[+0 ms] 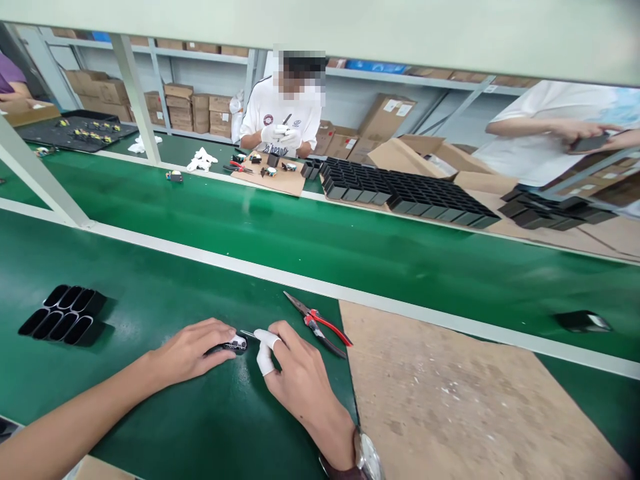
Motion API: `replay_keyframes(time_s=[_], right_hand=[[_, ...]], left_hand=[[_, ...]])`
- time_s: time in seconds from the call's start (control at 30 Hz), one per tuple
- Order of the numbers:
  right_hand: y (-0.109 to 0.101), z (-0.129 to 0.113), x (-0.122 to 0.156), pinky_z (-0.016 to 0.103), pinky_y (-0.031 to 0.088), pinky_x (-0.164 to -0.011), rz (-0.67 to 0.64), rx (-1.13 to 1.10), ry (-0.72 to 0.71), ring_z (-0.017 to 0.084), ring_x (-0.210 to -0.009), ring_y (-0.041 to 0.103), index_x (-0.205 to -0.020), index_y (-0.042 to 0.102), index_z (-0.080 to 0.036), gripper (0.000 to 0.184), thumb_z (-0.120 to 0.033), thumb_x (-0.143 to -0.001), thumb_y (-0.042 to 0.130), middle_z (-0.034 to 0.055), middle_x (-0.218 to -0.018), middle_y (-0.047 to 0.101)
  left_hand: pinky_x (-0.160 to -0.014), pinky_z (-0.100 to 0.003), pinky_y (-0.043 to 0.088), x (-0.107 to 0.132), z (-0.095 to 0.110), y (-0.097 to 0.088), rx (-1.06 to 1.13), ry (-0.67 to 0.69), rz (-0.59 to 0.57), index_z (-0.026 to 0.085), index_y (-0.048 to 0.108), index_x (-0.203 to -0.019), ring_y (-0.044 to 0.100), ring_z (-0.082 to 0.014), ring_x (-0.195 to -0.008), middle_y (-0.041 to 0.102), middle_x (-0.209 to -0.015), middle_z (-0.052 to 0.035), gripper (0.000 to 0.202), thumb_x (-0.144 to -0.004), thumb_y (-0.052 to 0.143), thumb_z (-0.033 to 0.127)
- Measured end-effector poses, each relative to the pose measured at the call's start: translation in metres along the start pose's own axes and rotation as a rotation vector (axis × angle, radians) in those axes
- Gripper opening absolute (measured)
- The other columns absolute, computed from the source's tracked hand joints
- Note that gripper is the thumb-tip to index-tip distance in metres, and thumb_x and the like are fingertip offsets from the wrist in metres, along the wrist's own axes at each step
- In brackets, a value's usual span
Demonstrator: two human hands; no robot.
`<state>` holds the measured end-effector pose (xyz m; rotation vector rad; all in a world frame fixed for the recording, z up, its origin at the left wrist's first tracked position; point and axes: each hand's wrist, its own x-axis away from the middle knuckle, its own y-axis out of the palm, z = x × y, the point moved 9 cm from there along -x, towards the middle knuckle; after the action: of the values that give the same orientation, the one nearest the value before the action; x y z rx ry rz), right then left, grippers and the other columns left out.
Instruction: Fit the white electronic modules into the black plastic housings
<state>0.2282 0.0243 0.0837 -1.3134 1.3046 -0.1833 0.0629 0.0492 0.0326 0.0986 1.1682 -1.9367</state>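
Note:
My left hand is closed around a small black part with a white face and printed marks, resting low over the green bench. White finger cots cover the thumb and a finger of my right hand. Those fingertips pinch a thin metal tool, whose tip points at the black part; its kind is hidden by the fingers. Red-handled long-nose pliers lie on the bench just beyond my right hand.
Several black oval housings stand together at left. A worn cardboard sheet covers the right side. Beyond the white rail runs a green belt carrying a black unit. Across it, a gloved person works beside rows of black housings.

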Motion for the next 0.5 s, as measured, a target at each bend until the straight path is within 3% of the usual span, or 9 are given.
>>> replay_keyframes(time_s=[0.17,0.5], right_hand=[[0.008,-0.011,0.002,0.03,0.043,-0.06,-0.043,-0.042,-0.028,0.016,-0.071,0.056,-0.101,0.066,-0.016,0.021,-0.006,-0.096,0.049,0.0072,-0.099,0.063],[0.013,-0.022,0.006,0.033,0.04,-0.059,-0.08,0.048,-0.1,0.019,-0.074,0.052,-0.078,0.056,-0.02,0.024,0.0,-0.087,0.048,0.0074,-0.092,0.059]], left_hand=[[-0.083,-0.034,0.062,0.001,-0.01,-0.002,-0.019,-0.149,0.036,0.024,0.054,-0.133,0.074,-0.0209,-0.097,0.074,-0.112,-0.0065,0.036,-0.101,0.069,0.028],[-0.086,-0.037,0.06,-0.001,0.001,-0.008,-0.138,-0.061,0.106,0.021,0.048,-0.144,0.068,-0.0234,-0.099,0.07,-0.111,-0.0098,0.046,-0.101,0.067,0.022]])
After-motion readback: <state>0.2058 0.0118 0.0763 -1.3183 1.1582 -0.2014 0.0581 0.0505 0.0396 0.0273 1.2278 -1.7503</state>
